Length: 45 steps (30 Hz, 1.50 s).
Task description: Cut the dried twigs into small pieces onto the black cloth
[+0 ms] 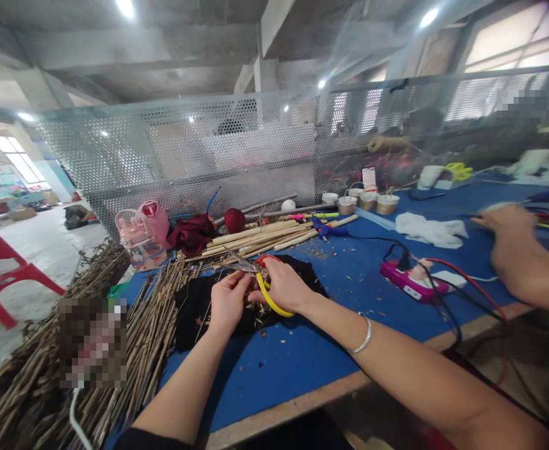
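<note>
My right hand [283, 287] grips a pair of scissors [242, 264] with metal blades and red and yellow handles. The blades point left, parted, above a black cloth [192, 312] strewn with plant scraps. Close beside the blades is my left hand [227, 303], its fingers pinched together; what they hold, if anything, is too small to make out. To the left of the cloth lies a large heap of thin dry stalks [152, 319]. Behind both hands, thicker pale sticks [260, 237] are stacked on the blue table [302, 369].
A pink jug [145, 234], maroon cloth [192, 234] and blue glue gun [328, 229] sit along the back. Further right are small pots [368, 201], white gloves [428, 229] and a purple power strip [412, 281] with cables. Another person's arm [522, 250] reaches in at right.
</note>
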Tool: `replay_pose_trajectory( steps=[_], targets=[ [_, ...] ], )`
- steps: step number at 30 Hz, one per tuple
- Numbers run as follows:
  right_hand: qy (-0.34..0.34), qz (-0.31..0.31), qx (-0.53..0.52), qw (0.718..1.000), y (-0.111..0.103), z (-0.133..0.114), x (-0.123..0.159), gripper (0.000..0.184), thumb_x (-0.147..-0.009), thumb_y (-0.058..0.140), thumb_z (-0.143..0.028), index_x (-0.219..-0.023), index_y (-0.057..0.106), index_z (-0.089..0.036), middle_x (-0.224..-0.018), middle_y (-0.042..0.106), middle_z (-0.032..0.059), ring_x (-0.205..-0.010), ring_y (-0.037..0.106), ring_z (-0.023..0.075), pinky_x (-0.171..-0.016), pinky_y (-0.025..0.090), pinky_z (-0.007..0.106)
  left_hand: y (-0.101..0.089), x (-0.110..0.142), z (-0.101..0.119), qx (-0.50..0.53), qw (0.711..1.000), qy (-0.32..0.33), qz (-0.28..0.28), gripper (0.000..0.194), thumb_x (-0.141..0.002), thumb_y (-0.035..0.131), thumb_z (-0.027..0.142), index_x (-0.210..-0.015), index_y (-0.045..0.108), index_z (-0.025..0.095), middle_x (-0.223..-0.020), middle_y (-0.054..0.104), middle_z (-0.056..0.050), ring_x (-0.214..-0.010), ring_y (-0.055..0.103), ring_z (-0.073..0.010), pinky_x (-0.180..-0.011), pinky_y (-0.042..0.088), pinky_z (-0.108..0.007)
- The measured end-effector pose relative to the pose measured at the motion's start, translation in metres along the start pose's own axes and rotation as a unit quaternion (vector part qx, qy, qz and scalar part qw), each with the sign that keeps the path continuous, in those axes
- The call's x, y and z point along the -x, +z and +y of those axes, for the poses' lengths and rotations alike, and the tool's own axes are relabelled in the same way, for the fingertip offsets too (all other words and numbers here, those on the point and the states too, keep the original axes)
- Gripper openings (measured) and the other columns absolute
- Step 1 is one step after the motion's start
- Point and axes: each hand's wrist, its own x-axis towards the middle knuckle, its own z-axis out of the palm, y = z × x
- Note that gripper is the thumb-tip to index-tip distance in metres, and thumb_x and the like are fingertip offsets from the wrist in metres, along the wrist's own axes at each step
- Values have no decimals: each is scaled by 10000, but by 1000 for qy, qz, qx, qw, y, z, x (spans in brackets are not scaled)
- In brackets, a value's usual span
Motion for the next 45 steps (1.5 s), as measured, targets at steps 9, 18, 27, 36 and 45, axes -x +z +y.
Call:
replay_pose_trajectory(
  steps=[9, 18, 27, 36, 45],
  targets=[
    [78, -35, 31, 996, 4, -5, 1, 634, -573, 593, -705, -912, 448, -190, -798, 625, 67, -766, 617, 247, -606, 367, 277, -7, -2, 0, -108, 992, 47, 38, 290, -718, 581, 348, -864, 710, 133, -729, 687, -42, -638, 583, -144, -601, 448, -222],
    [97, -45, 38, 994, 6, -3, 0, 638, -598, 569, -711, -953, 475, -189, -838, 647, 92, -796, 629, 268, -634, 403, 287, -4, 1, 5, -104, 993, 50, 40, 294, -716, 579, 391, -804, 706, 141, -629, 656, -18, -555, 552, -129, -523, 434, -216],
    [49, -5, 23, 999, 6, -4, -1, 665, -614, 546, -717, -981, 449, -171, -851, 627, 84, -796, 622, 250, -647, 407, 299, -8, 1, 4, -200, 972, 115, 50, 293, -742, 555, 352, -891, 712, 154, -836, 707, -54, -783, 618, -180, -749, 445, -265],
    [64, -23, 31, 997, 11, -2, -1, 602, -633, 549, -696, -944, 480, -184, -832, 632, 71, -789, 617, 241, -631, 394, 286, -13, -1, 2, -121, 991, 52, 27, 263, -734, 555, 345, -837, 694, 146, -686, 671, -41, -581, 577, -143, -548, 448, -237],
    [-10, 21, 55, 998, 9, -4, 0, 673, -593, 560, -718, -948, 460, -155, -951, 591, 112, -904, 574, 260, -724, 406, 340, -12, 1, 2, -178, 979, 101, 2, 272, -776, 485, 316, -723, 694, 151, -709, 672, -50, -667, 591, -163, -637, 429, -244]
  ],
)
